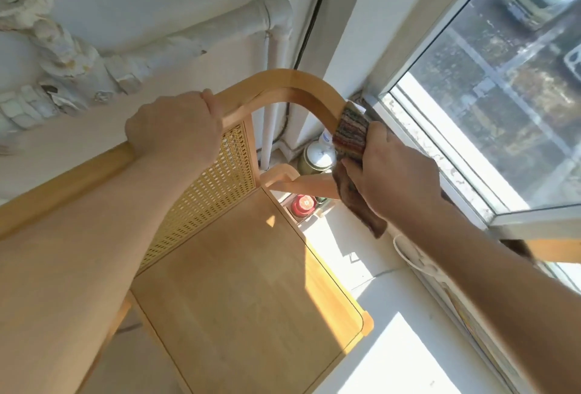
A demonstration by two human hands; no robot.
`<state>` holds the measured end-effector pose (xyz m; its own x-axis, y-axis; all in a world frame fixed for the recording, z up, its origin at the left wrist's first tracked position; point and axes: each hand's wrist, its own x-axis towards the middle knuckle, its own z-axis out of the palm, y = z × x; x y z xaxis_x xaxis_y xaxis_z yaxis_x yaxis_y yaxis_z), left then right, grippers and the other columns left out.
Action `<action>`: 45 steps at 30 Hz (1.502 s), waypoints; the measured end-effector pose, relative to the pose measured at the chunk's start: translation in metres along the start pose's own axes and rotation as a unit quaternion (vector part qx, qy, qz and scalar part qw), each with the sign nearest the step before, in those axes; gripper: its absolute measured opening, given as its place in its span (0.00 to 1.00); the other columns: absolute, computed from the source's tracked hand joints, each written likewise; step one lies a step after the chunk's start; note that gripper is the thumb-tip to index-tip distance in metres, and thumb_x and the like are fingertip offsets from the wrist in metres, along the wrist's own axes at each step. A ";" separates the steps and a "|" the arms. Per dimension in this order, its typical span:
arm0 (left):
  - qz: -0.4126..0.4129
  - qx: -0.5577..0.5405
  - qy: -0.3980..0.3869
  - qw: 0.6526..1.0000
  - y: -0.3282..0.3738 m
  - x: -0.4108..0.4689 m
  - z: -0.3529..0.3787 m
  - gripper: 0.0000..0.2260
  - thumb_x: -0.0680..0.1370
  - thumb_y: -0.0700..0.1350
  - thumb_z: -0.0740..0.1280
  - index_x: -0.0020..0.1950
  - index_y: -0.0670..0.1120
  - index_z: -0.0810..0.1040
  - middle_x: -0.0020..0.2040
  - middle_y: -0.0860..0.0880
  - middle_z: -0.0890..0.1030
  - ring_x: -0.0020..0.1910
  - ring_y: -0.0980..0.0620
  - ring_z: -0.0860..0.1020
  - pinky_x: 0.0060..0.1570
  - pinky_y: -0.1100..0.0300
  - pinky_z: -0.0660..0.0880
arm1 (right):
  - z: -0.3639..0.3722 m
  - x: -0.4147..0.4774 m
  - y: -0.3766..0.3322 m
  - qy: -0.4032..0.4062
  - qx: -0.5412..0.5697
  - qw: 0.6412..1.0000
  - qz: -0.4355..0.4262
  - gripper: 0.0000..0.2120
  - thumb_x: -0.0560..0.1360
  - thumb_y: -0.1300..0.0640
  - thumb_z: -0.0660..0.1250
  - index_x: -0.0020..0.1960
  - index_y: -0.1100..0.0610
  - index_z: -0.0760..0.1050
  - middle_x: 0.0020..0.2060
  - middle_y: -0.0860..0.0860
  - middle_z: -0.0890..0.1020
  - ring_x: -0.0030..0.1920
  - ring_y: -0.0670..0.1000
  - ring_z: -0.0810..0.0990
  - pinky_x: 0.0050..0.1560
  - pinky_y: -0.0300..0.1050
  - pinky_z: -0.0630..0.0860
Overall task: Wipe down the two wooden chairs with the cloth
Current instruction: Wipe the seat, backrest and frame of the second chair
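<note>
My left hand (173, 133) is closed round the bent rail (283, 82) that runs along the top of the wooden chair (251, 283), knuckles up, with the thumb showing over the rail's far edge. The chair stands in front of me and slightly left. Its pale seat (239, 324) is half in sun and half in shadow, and the woven panel (204, 199) of the back is just below my left wrist.

Where the rail curves down on the right, my right hand (393, 173) grips the cloth (352, 129). The cloth is striped in dull reds, greens and browns. It is wrapped against the outer side of the curve and touches the wood there. A loose end hangs below my palm.

In the far corner behind the chair, white pipes (276, 32) run along the wall and turn downward. Low in that corner, a pale jar (316, 158) stands beside a red-lidded jar (301, 205). The window (503, 95) fills the right side, close to my right hand. A white cable (405, 252) lies below it, near my right forearm.
</note>
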<state>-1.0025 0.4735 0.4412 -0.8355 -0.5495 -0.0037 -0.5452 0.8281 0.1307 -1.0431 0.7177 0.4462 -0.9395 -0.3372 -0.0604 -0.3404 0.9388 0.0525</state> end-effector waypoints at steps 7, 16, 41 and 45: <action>0.037 0.023 0.048 0.998 -0.006 0.000 0.008 0.25 0.83 0.53 0.47 0.49 0.38 0.79 0.43 0.32 0.78 0.45 0.31 0.77 0.41 0.49 0.67 | 0.013 0.091 -0.061 0.046 0.019 0.996 -0.073 0.17 0.78 0.48 0.63 0.60 0.58 0.66 0.47 0.54 0.75 0.41 0.58 0.79 0.33 0.49 0.64; 0.038 0.009 0.026 0.999 -0.008 -0.002 0.006 0.26 0.82 0.54 0.46 0.51 0.39 0.78 0.43 0.32 0.79 0.45 0.30 0.77 0.39 0.49 0.64 | 0.010 -0.038 0.028 -0.049 0.084 0.994 0.051 0.21 0.78 0.41 0.61 0.57 0.59 0.65 0.42 0.55 0.78 0.37 0.60 0.76 0.35 0.50 0.72; 0.087 0.018 0.061 0.994 -0.007 -0.008 0.009 0.22 0.82 0.52 0.45 0.51 0.40 0.74 0.45 0.37 0.79 0.44 0.34 0.77 0.36 0.48 0.64 | 0.002 -0.019 0.016 -0.048 0.118 0.992 0.008 0.18 0.80 0.49 0.58 0.66 0.58 0.65 0.52 0.56 0.78 0.47 0.61 0.78 0.41 0.51 0.71; 0.123 -0.007 0.067 0.990 -0.013 -0.005 0.010 0.17 0.82 0.50 0.51 0.62 0.43 0.72 0.56 0.38 0.74 0.54 0.36 0.71 0.44 0.42 0.68 | -0.004 -0.033 0.006 -0.048 0.211 0.975 0.048 0.27 0.80 0.53 0.55 0.77 0.58 0.56 0.71 0.55 0.69 0.69 0.57 0.67 0.65 0.51 0.66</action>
<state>-0.9920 0.4671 0.4293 -0.9258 -0.3414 0.1623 -0.3240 0.9379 0.1242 -1.0144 0.7343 0.4526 -0.9513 -0.2575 -0.1695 -0.1856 0.9174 -0.3519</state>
